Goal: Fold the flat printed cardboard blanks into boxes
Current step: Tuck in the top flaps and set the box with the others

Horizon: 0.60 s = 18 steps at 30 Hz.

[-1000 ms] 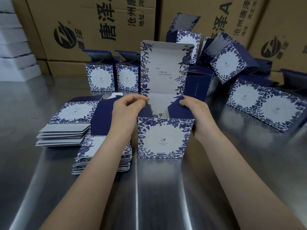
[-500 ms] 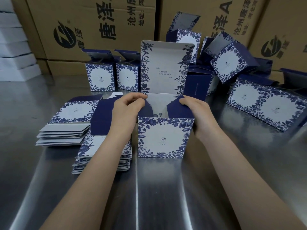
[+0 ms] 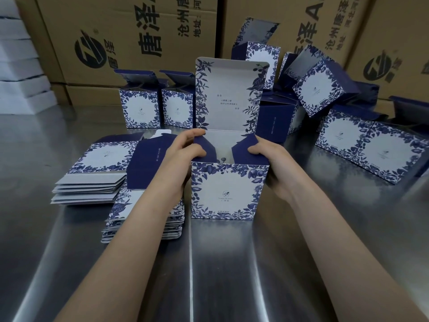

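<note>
A box (image 3: 224, 191) with a navy-blue floral border around a white panel, its side flaps (image 3: 246, 149) solid navy, on a silver-grey metal table (image 3: 232, 263); behind, brown cartons (image 3: 139, 31) with black lettering and what appear to be white slabs (image 3: 21, 66).

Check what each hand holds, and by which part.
Both hold the upright box: left hand pinches its left navy flap, right hand grips the right flap.
</note>
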Each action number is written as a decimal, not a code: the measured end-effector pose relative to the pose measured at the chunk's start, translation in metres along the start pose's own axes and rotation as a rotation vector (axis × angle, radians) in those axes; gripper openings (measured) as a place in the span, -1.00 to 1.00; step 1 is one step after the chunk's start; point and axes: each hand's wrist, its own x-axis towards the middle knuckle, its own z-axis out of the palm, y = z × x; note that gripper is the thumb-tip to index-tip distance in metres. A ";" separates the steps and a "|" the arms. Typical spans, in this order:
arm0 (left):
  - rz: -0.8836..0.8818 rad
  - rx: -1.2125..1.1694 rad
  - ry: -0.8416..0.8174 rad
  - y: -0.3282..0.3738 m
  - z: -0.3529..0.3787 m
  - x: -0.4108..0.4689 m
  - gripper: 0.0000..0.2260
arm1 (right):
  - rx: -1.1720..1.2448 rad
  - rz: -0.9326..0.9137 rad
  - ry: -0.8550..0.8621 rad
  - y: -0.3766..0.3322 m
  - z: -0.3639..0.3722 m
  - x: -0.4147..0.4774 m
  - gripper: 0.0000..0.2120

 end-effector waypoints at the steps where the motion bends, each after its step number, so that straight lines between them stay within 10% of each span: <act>1: -0.003 0.001 0.008 0.000 0.000 0.000 -0.59 | -0.001 -0.003 0.006 0.000 0.000 0.001 -0.48; 7: -0.016 -0.068 -0.065 0.001 0.000 -0.001 -0.72 | -0.028 0.027 -0.073 0.004 -0.007 0.002 -0.70; 18: -0.052 -0.015 -0.119 0.002 -0.002 -0.001 -0.48 | -0.036 -0.018 -0.111 0.006 -0.005 0.004 -0.40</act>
